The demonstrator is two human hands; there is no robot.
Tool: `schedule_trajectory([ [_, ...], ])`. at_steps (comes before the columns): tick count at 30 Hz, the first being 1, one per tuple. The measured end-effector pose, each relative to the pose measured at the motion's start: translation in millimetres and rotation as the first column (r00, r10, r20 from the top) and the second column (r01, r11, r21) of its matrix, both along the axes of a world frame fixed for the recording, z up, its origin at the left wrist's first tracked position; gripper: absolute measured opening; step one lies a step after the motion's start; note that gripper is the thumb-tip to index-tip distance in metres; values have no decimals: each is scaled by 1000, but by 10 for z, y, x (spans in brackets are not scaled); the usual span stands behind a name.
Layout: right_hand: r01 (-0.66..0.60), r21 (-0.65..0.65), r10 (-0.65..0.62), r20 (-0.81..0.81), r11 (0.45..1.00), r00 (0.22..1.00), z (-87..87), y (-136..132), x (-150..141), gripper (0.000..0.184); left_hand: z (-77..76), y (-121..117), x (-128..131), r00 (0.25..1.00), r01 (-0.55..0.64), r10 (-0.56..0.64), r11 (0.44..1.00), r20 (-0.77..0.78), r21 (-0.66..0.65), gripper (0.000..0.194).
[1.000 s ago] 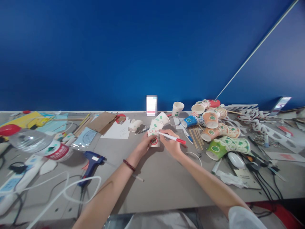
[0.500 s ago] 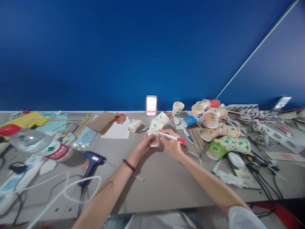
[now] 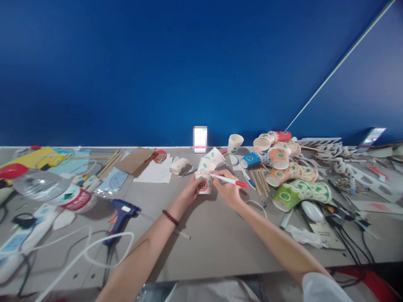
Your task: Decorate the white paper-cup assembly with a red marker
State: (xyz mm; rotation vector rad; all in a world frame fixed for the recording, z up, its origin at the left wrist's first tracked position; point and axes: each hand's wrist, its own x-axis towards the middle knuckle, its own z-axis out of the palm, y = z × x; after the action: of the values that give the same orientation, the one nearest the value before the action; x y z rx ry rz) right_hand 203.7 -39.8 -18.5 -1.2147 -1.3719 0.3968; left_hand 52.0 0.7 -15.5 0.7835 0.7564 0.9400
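In the middle of the table, my left hand (image 3: 189, 190) is closed around the near end of a chain of joined white paper cups (image 3: 206, 165) with green leaf prints. The nearest cup carries a red ring around a dark logo and a red scalloped line near its joint. My right hand (image 3: 227, 189) pinches a white marker with a red end (image 3: 231, 180). Its tip meets the right side of the cup close to the red scallops; the exact contact is too small to make out.
Decorated cup chains in green (image 3: 285, 197), orange and blue lie to the right, beside wooden sticks (image 3: 260, 183). A single white cup (image 3: 235, 144) stands near the wall. Leftward are a blue glue gun (image 3: 122, 218), a large plastic bottle (image 3: 53, 191), a power strip (image 3: 27, 241) and looping white cable.
The marker and my right hand have shifted very slightly, with the red end a little further right. My left hand and the cups stay almost still.
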Motion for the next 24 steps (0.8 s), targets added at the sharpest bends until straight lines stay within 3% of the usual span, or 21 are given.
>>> schedule_trajectory([
  [17, 97, 87, -108, 133, 991, 985, -27, 6, -9, 10, -22, 12, -6, 997, -17, 20, 999, 72, -47, 30],
  [24, 93, 49, -97, 70, 994, 993, -41, -25, -76, 12, 46, -16, 11, 993, -59, 70, 992, 95, -113, 35],
])
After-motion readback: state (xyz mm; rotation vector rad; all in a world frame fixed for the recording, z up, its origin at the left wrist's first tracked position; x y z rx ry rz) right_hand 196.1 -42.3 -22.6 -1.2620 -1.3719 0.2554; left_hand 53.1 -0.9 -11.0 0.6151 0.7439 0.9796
